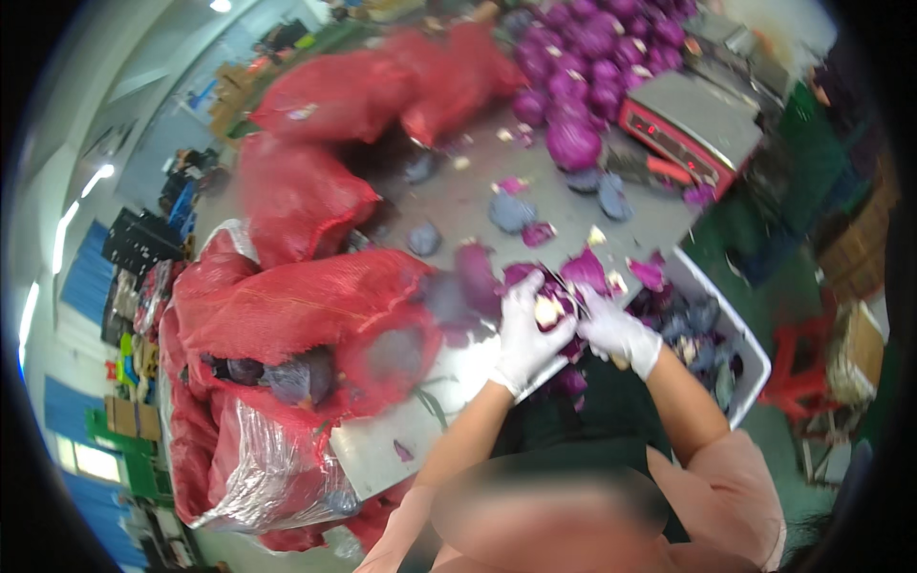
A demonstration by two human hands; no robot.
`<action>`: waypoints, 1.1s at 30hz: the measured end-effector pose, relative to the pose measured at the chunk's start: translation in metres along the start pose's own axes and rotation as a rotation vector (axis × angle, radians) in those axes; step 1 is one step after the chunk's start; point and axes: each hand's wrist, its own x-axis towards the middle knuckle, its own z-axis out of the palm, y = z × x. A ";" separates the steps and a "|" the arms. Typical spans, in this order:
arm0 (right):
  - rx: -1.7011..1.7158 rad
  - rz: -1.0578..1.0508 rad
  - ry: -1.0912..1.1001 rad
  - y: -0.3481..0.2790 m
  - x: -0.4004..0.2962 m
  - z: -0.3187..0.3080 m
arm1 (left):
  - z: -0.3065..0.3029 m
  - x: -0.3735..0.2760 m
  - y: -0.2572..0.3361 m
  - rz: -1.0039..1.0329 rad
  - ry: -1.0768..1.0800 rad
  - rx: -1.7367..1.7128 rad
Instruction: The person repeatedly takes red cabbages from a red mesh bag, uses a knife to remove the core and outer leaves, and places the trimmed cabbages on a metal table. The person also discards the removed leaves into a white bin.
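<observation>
My left hand (529,329), in a white glove, cups a red cabbage (557,304) at the table's front edge. The cabbage's pale cut stem end faces up towards me. My right hand (615,328), gloved too, is closed around something dark and thin against the cabbage's right side. It looks like a knife, but most of it is hidden by the fingers. Loose purple leaves (584,269) lie just beyond both hands. Below the right hand stands a white plastic bin (752,372) holding trimmed outer leaves (691,322).
Red mesh sacks (308,294) line the table's left side, one torn with cabbages (301,376) showing. Peeled red cabbages (602,50) are heaped at the back beside a digital scale (695,129). Leaf scraps (512,213) dot the metal tabletop (458,193). A red stool (795,365) stands right.
</observation>
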 end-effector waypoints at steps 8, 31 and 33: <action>-0.059 -0.009 0.055 0.003 0.005 -0.001 | -0.002 0.008 0.007 -0.077 -0.056 0.013; 0.328 0.001 0.004 0.049 0.048 -0.016 | -0.020 -0.016 -0.016 -0.249 -0.141 -0.770; 0.265 -0.245 0.107 0.045 0.044 -0.005 | -0.019 -0.016 -0.027 -0.116 -0.137 -0.515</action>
